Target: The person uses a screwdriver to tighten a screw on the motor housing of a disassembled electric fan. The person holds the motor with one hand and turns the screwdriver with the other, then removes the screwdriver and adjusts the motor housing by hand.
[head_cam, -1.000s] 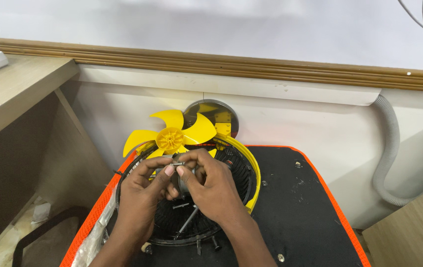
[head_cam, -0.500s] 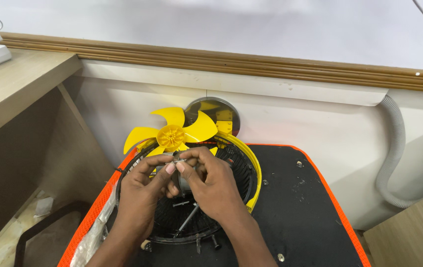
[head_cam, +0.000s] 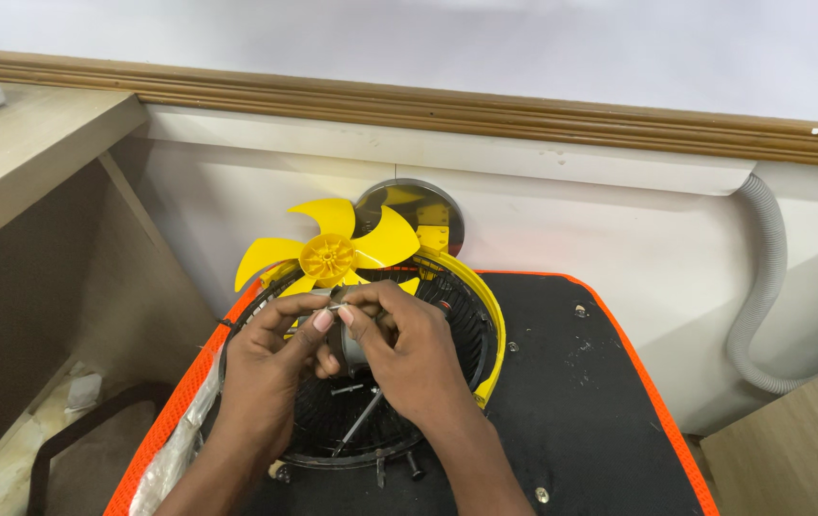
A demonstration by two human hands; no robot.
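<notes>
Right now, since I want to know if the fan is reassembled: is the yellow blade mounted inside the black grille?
No, the yellow blade lies outside the black grille, behind it against the wall.

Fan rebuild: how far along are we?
Done: yellow blade is off, lying behind the black grille. In hand: left hand and right hand pinch a small part over the grey motor. Left: loose screws by the grille's rim; blade and yellow ring look unassembled.

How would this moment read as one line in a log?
left hand: pinching small part | right hand: pinching same part | below: black fan grille | behind: yellow fan blade
</notes>
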